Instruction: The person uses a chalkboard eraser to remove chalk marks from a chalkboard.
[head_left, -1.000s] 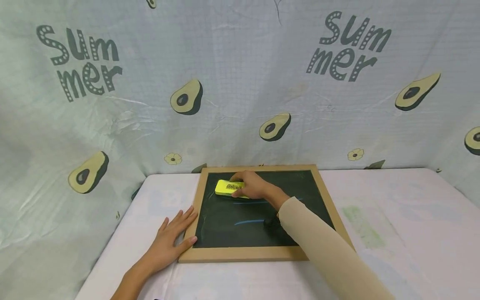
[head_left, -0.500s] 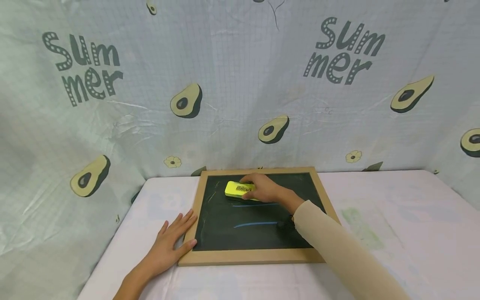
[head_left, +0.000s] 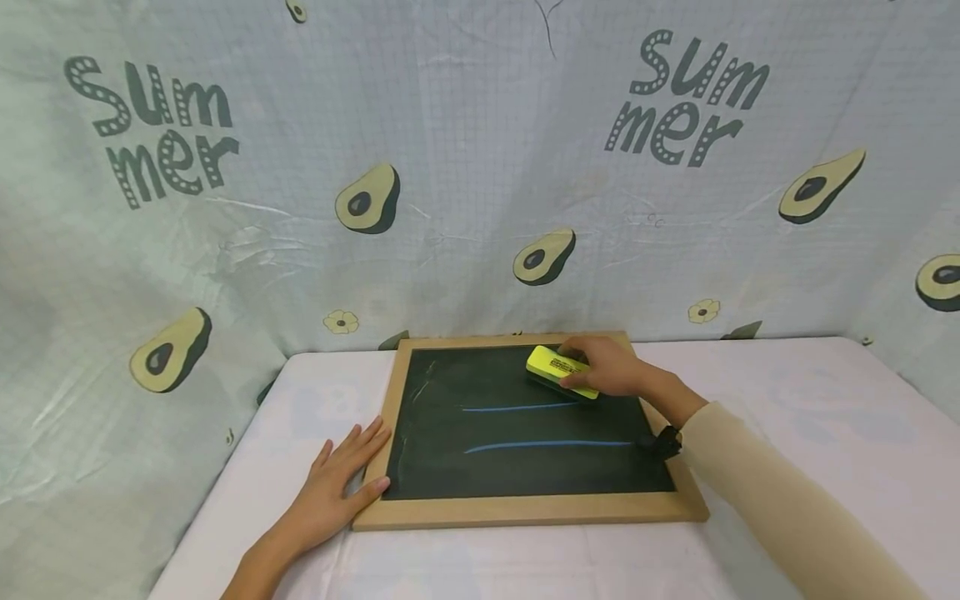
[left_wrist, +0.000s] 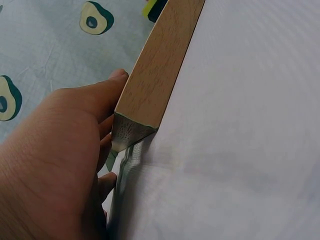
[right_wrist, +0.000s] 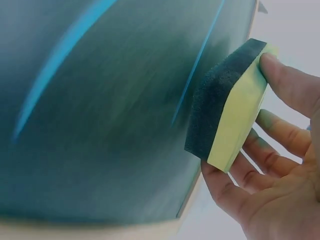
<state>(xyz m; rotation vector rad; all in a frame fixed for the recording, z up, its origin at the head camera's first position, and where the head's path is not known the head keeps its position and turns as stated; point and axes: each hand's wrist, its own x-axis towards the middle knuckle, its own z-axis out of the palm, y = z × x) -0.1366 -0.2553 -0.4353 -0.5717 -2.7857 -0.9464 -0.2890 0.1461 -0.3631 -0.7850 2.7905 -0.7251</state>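
My right hand (head_left: 611, 367) grips a yellow board eraser (head_left: 547, 364) at the upper right of a wood-framed chalkboard (head_left: 525, 475). In the right wrist view, thumb and fingertips hold the yellow body (right_wrist: 240, 112), and its dark felt pad (right_wrist: 215, 95) faces the board. Greenish-blue dust marks some fingers. Two blue lines run across the board: an upper line (head_left: 517, 408) just below the eraser and a longer lower line (head_left: 547, 444). My left hand (head_left: 337, 483) rests with spread fingers on the frame's left side; in the left wrist view its thumb touches the wooden frame (left_wrist: 155, 70).
The chalkboard lies on a table with a pale cloth (head_left: 465, 567). A curtain (head_left: 465, 150) printed with avocados and lettering hangs close behind its back edge. A black strap (head_left: 663, 442) is at the right wrist. Faint chalk streaks (head_left: 420, 387) mark the board's left side.
My right hand has slid the eraser rightward along the board's upper part, from the left side to the upper right. More of both blue lines shows. The left hand stays at the frame.
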